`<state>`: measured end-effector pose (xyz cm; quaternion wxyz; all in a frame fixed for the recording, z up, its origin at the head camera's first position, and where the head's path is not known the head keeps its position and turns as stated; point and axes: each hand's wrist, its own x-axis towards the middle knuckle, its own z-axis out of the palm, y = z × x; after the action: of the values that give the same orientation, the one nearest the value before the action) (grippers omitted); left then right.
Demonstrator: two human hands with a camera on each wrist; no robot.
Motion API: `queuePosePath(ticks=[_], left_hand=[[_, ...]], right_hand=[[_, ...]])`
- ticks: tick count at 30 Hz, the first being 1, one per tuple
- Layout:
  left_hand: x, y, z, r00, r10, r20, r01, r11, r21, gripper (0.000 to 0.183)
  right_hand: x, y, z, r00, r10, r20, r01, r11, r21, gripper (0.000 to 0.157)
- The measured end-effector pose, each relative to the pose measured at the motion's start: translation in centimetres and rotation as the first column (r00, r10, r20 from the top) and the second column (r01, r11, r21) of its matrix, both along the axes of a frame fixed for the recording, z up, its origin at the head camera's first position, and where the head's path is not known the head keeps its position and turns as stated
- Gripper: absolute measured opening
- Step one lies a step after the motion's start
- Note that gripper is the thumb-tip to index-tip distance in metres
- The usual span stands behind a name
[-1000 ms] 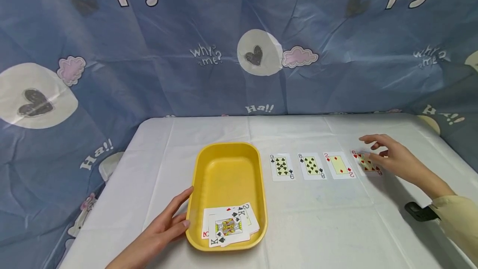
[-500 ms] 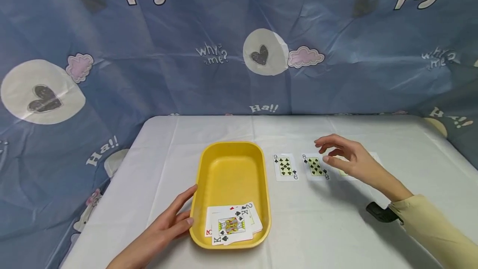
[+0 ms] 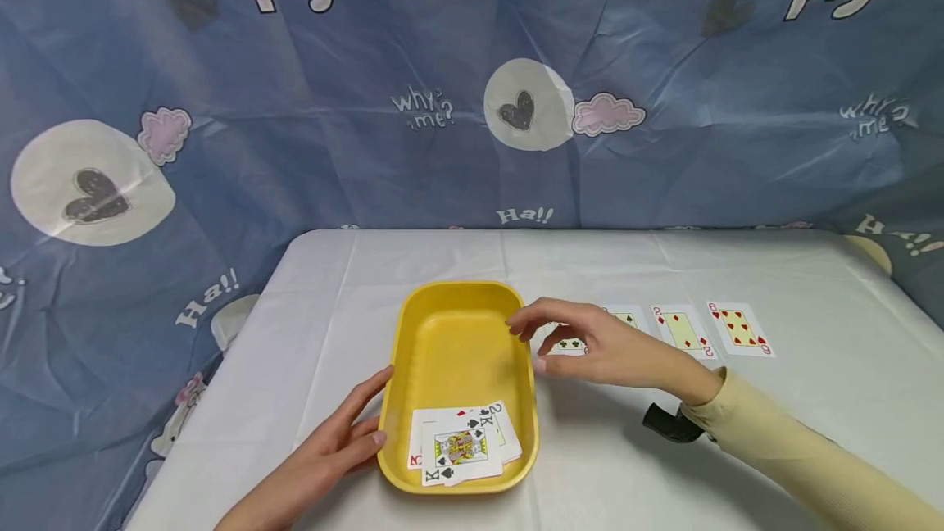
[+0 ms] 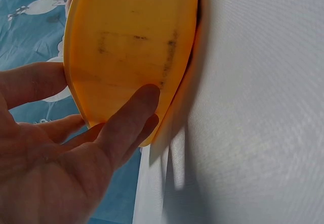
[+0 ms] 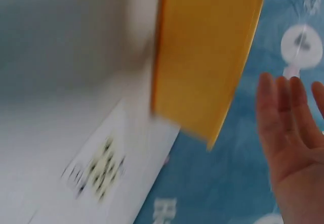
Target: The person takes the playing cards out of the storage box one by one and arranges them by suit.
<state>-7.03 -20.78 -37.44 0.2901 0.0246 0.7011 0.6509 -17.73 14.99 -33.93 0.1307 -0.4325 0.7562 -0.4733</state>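
Observation:
A yellow tray (image 3: 460,342) stands on the table; a king of spades (image 3: 466,447) tops several playing cards at its near end. My left hand (image 3: 317,453) rests against the tray's left side, its fingers (image 4: 136,107) fairly straight on the wall. Beside the right rim hovers my right hand (image 3: 590,342), fingers loosely bent, nothing between them. It partly covers a nine of clubs (image 3: 571,347) and an eight of spades (image 3: 627,318). Further right lie a two of diamonds (image 3: 683,332) and a six of hearts (image 3: 740,329). The right wrist view is blurred.
A white cloth covers the table (image 3: 627,474). Behind it hangs a blue printed curtain (image 3: 413,162), which also drops along the left side. A black strap-like object (image 3: 673,423) hangs below the right sleeve.
My right hand has swept left from over the six of hearts, across the row of cards, to the tray's right rim. The left hand stays on the tray, and the head view has shifted slightly.

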Motion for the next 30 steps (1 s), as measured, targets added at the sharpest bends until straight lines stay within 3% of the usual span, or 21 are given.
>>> queuePosePath(ticks=[8,14,22,25,30], left_hand=[[0.1,-0.1,-0.1,1.0,-0.016,0.003,0.015,1.0,0.022,0.069],[0.1,-0.2,0.0,1.0,-0.026,0.0,0.026,0.999,0.03,0.069],[0.1,-0.2,0.1,0.999,-0.034,-0.004,0.034,0.999,0.025,0.069],[0.1,-0.3,0.1,0.999,-0.035,-0.002,0.035,0.998,0.044,0.068],[0.1,-0.5,0.0,0.999,-0.046,-0.009,0.046,0.997,0.068,0.069]], right_hand=[[0.6,-4.8,-0.9,0.982,0.163,0.099,-0.175,0.975,0.139,0.04],[0.0,-7.4,-0.7,0.963,0.269,0.007,-0.254,0.9,0.354,0.048],[-0.6,-9.9,-0.4,0.959,0.281,0.021,-0.244,0.788,0.566,0.056],[-1.0,-10.3,-0.5,0.96,0.28,0.025,-0.241,0.776,0.583,0.057],[-1.5,-10.8,-1.0,0.953,0.286,0.103,-0.293,0.771,0.565,0.06]])
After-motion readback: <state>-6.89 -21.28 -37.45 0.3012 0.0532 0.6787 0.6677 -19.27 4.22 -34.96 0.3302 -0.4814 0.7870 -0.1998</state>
